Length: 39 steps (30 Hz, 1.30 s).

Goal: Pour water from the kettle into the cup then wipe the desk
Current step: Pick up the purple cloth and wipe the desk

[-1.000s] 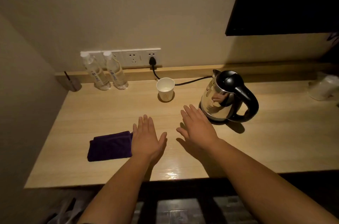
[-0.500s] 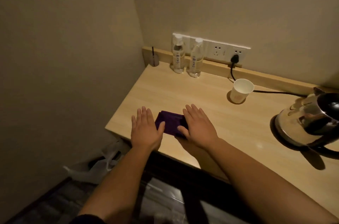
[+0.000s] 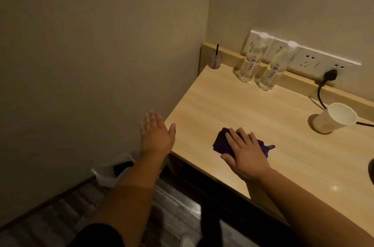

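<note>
A folded purple cloth lies near the front left corner of the wooden desk. My right hand rests flat on top of it, fingers spread, covering most of it. Off the desk's left edge hovers my left hand, open and empty, fingers apart. A white paper cup stands at the right on the desk. The kettle is out of view; only a dark sliver shows at the right edge.
Two clear water bottles stand at the back by the wall sockets, where a black plug and cord run right. A small glass with a black stick sits in the back corner. A white bag lies on the floor.
The view has swung left, putting the kettle out of frame. My right hand has moved onto the purple cloth, and my left hand has drifted off the desk's left edge.
</note>
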Motion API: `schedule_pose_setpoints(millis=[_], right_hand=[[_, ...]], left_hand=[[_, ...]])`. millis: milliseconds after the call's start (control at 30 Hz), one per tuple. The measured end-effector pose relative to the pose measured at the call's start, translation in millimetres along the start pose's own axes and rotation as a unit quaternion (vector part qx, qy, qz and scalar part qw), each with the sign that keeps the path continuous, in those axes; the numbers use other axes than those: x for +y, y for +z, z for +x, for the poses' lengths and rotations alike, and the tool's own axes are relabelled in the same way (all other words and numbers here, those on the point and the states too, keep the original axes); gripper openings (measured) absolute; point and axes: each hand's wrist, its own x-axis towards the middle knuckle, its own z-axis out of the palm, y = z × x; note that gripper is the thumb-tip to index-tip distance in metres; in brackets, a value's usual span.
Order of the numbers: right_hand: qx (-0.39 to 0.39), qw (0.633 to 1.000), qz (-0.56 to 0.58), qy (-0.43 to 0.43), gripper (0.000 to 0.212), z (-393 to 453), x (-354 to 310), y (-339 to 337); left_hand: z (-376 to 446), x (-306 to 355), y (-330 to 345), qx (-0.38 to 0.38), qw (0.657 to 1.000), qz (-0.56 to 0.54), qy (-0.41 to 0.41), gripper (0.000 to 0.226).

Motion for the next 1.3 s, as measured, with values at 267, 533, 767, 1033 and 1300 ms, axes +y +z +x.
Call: schedule_pose_setpoints(millis=[267, 533, 767, 1033, 1300], right_hand=[[0.028, 0.999, -0.006, -0.023, 0.069, -1.9, 2.0, 10.3], [0.002, 0.998, 0.018, -0.057, 0.085, -24.8, -8.8, 7.0], [-0.014, 0.993, 0.041, -0.109, 0.058, -97.8, -46.2, 13.7], [-0.053, 0.646, 0.73, 0.216, 0.029, -50.9, -23.0, -68.6], [0.137, 0.797, 0.574, 0.124, 0.025, 155.8, 13.9, -122.5]], left_hand=[[40.7, 5.4, 30.3, -0.05, 0.994, -0.08, -0.052, 0.078], [47.2, 7.9, 30.9, -0.048, 0.995, -0.056, -0.064, 0.067], [46.1, 7.6, 29.2, -0.04, 0.997, -0.051, -0.05, 0.066], [42.9, 8.2, 26.7, -0.035, 0.996, -0.061, -0.055, 0.063], [45.3, 6.1, 34.5, -0.018, 0.996, -0.057, -0.064, 0.064]])
